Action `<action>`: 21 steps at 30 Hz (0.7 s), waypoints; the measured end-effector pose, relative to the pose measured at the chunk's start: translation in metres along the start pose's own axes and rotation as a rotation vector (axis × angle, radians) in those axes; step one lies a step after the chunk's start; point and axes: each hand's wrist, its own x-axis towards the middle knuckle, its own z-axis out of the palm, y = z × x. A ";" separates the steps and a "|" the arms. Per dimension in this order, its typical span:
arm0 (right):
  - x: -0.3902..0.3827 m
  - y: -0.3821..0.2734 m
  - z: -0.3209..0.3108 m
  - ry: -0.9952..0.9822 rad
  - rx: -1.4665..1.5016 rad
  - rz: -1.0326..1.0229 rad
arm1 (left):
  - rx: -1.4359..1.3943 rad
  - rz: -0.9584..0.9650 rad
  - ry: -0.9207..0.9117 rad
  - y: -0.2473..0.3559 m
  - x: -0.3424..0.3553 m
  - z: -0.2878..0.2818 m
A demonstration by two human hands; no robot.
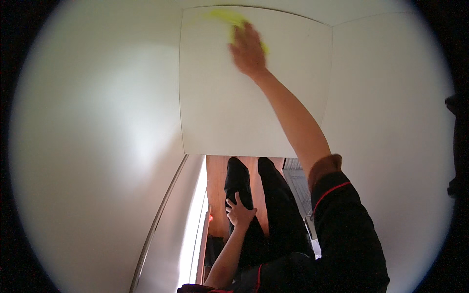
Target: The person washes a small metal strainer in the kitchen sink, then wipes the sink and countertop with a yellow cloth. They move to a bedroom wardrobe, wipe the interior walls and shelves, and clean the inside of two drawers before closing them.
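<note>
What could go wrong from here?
1. The yellow cloth sticks out past the right hand, so it could bunch or slip.
2. That hand is near the white panel's far edge; fingertips might knock the surface beyond.
3. The left hand rests on a leg, so balance might suffer at this reach.

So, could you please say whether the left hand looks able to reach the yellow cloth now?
Probably not from there: the left hand rests on a trouser leg, well short of the yellow cloth, which the right hand partly covers.
</note>
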 end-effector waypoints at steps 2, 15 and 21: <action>-0.062 0.032 -0.042 0.020 -0.198 0.142 | -0.012 -0.005 0.027 -0.003 -0.001 0.005; -0.373 -0.091 -0.306 -0.180 0.196 0.960 | -0.021 -0.031 0.030 -0.010 -0.007 0.007; -0.191 0.042 -0.184 -0.210 -0.072 0.395 | -0.013 -0.024 0.057 -0.007 0.000 0.010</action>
